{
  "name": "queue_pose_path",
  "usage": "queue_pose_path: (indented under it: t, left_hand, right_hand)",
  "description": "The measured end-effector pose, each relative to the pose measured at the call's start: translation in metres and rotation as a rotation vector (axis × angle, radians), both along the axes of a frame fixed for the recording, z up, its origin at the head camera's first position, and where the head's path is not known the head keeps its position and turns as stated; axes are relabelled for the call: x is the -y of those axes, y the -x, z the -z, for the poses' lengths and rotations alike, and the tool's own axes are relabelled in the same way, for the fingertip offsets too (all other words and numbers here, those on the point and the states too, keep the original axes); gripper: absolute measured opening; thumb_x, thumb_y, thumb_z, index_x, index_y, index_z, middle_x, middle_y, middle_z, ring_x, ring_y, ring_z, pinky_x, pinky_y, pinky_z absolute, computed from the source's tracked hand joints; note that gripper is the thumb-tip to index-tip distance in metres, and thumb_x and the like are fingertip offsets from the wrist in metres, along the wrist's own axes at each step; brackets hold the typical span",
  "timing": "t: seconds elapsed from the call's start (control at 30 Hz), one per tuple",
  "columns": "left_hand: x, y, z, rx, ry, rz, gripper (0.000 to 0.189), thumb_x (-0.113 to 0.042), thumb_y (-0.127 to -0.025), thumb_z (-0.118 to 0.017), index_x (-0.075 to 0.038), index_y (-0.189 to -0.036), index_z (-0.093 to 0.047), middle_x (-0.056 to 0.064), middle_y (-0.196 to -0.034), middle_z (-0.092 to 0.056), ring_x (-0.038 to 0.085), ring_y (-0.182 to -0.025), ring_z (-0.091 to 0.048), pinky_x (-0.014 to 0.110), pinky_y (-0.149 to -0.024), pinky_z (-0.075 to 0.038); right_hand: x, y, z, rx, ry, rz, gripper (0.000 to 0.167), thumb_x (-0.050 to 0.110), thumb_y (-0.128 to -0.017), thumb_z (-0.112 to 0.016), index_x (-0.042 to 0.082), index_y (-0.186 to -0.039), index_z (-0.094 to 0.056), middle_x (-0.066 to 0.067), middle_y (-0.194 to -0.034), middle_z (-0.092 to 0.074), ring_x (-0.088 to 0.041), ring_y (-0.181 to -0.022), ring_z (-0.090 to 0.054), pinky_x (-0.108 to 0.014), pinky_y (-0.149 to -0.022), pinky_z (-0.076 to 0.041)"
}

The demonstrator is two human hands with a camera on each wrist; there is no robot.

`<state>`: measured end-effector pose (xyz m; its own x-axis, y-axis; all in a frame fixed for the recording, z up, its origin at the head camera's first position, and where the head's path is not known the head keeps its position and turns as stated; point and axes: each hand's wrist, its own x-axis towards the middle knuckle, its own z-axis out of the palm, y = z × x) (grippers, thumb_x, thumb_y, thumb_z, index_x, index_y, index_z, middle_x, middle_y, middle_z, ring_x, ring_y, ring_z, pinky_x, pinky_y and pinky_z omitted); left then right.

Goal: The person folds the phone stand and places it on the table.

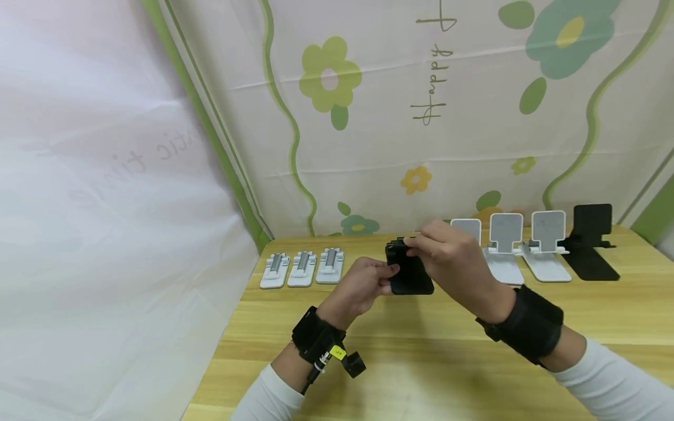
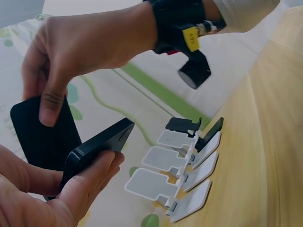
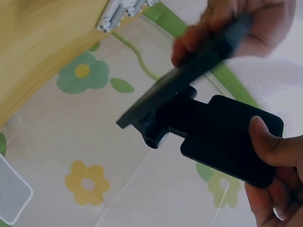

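Note:
Both hands hold one black folding phone stand (image 1: 413, 278) above the table. My left hand (image 1: 365, 283) grips its base (image 3: 189, 71), thumb on one face and fingers along the other. The thumb and fingers of my right hand (image 1: 447, 254) pinch the support plate (image 3: 232, 142). In the right wrist view the plate stands out at an angle from the base, with the hinge (image 3: 152, 139) between them. From the left wrist, base and plate show apart, the right hand (image 2: 71, 56) over the plate's upper edge.
Three folded white phone stands (image 1: 302, 269) lie in a row at the table's back left. Along the back right, white stands (image 1: 547, 245) and one black stand (image 1: 592, 240) stand unfolded. A flower-printed curtain (image 1: 368, 140) hangs behind the wooden table (image 1: 411, 374).

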<state>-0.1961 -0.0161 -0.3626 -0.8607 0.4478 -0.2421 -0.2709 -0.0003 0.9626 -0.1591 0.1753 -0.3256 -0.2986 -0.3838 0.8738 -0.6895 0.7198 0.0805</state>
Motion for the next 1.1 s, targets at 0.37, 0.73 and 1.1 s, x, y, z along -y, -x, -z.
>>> queue_pose_path:
  t: [0.37, 0.73, 1.1]
  left_hand:
    - [0.006, 0.006, -0.005, -0.004, -0.044, -0.01, 0.034, -0.003, -0.107, -0.046, 0.015, -0.132, -0.06, 0.031, -0.138, -0.06, 0.027, -0.11, -0.073, 0.017, -0.075, -0.06]
    - [0.015, 0.005, -0.008, -0.025, -0.054, -0.007, 0.034, -0.002, -0.107, -0.044, 0.015, -0.131, -0.06, 0.028, -0.128, -0.067, 0.03, -0.11, -0.072, 0.021, -0.083, -0.059]
    - [0.022, 0.004, -0.014, -0.051, -0.041, -0.017, 0.034, -0.003, -0.107, -0.044, 0.015, -0.132, -0.06, 0.029, -0.121, -0.069, 0.015, -0.088, -0.075, 0.015, -0.071, -0.059]
  right_hand:
    - [0.01, -0.005, 0.015, -0.082, -0.087, -0.022, 0.031, -0.013, -0.069, -0.086, -0.001, -0.097, -0.08, -0.008, -0.075, -0.061, -0.023, -0.068, -0.058, -0.037, -0.063, -0.059]
    - [0.016, -0.012, 0.038, -0.199, -0.179, -0.037, 0.047, 0.007, -0.112, -0.033, -0.004, -0.104, -0.079, -0.011, -0.085, -0.066, -0.024, -0.072, -0.055, -0.037, -0.06, -0.052]
    - [0.015, -0.02, 0.022, 0.078, -0.068, -0.044, 0.029, 0.001, -0.077, -0.085, 0.0, -0.105, -0.078, -0.009, -0.088, -0.067, -0.021, -0.076, -0.062, -0.033, -0.063, -0.056]
